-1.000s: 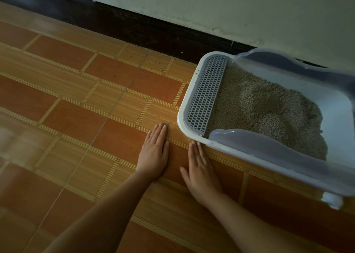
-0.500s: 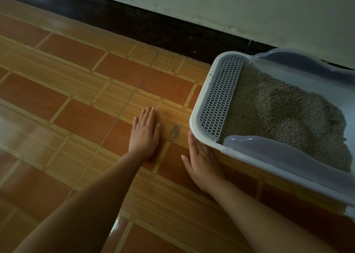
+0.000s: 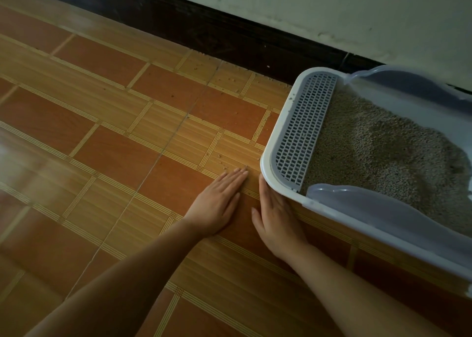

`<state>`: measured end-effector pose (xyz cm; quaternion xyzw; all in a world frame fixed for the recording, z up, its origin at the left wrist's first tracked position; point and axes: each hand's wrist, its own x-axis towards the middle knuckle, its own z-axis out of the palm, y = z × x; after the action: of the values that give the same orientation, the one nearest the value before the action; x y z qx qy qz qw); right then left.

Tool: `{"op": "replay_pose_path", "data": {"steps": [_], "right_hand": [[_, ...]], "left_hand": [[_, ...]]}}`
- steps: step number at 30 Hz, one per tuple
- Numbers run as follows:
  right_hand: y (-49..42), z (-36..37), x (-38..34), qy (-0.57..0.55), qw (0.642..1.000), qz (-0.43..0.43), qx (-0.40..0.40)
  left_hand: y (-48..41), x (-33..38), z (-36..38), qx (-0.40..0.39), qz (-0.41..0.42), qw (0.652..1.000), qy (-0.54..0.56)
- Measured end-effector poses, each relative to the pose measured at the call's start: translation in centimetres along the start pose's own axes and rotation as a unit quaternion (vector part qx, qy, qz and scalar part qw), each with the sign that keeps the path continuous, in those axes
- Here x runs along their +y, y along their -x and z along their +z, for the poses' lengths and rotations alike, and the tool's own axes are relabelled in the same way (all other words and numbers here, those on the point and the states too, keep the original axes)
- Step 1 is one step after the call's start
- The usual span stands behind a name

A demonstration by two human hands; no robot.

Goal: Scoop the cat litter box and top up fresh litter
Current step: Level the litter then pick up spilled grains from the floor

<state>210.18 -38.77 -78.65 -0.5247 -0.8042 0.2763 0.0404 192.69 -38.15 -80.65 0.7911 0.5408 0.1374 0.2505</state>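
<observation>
Head camera looks down on a tiled floor (image 3: pixel 115 145) of orange and wood-grain bands. The litter box (image 3: pixel 265 157) fills the right side of the frame, its far end close to a dark skirting (image 3: pixel 229 37) under a pale wall (image 3: pixel 332 9). The box has a white rim, and a grey slotted grid (image 3: pixel 304 127) lies along its left end. To the right of the grid sits beige litter (image 3: pixel 383 152) in an uneven bed (darker and dipped toward the middle). A translucent bluish near guard (image 3: pixel 383 209) and a far guard (image 3: pixel 408 81) stand on the long sides.

At lower centre the left hand (image 3: pixel 217 203) lies palm-down on the floor, its fingers (image 3: pixel 233 179) straight and pressed together, pointing to the upper right and holding nothing. The right hand (image 3: pixel 275 214) lies just right of it, also flat with straight, closed fingers. Its outer edge touches the lower-left corner of the box. A narrow strip of tile shows between the two hands. Stray granules (image 3: pixel 229 81) dot the floor at upper centre near the skirting, and a few lie just above the left fingertips. Both bare forearms enter from the bottom edge.
</observation>
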Motion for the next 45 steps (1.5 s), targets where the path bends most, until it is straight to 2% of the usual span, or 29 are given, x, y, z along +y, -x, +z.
{"op": "replay_pose_path", "data": {"steps": [2,5,8,17,20,24,29,33,37,40,45], "right_hand": [[0.4,0.3,0.2,0.003,1.0,0.0,0.019],[0.9,1.2,0.3,0.019,0.999,0.002,0.041],[0.8,1.8,0.0,0.029,0.998,0.015,0.047],[-1.8,0.9,-1.1,0.039,0.999,0.035,0.016],[-2.5,1.3,-1.0,0.051,0.998,0.033,0.027],[-3.5,1.8,-0.6,0.062,0.997,0.046,0.029],[-5.0,1.7,-0.7,0.109,0.989,0.065,0.081],[-6.0,2.0,-1.0,0.09,0.985,0.076,0.127],[-5.7,2.3,-1.1,0.051,0.987,0.079,0.129],[-5.7,2.6,-0.6,0.02,0.993,0.046,0.107],[-5.7,2.2,-1.3,-0.003,0.984,0.049,0.169]], "left_hand": [[0.5,-0.1,0.1,0.028,-0.022,0.999,-0.025],[1.1,-0.5,0.2,0.083,-0.141,0.984,-0.076],[0.8,-0.7,0.1,0.084,-0.225,0.966,-0.09],[-2.3,-0.7,-1.0,0.011,-0.103,0.994,-0.041],[-3.3,-1.8,-2.1,0.014,-0.087,0.994,-0.067],[-6.0,-4.1,-4.0,0.021,-0.127,0.987,-0.101],[-10.1,-6.5,-5.8,0.002,-0.193,0.977,-0.093],[-13.7,-7.1,-5.8,0.002,-0.19,0.977,-0.096],[-17.0,-7.0,-5.7,-0.001,-0.176,0.981,-0.082],[-18.6,-6.7,-5.8,-0.006,-0.149,0.987,-0.066],[-17.7,-6.5,-5.6,-0.001,-0.051,0.997,-0.056]]}}
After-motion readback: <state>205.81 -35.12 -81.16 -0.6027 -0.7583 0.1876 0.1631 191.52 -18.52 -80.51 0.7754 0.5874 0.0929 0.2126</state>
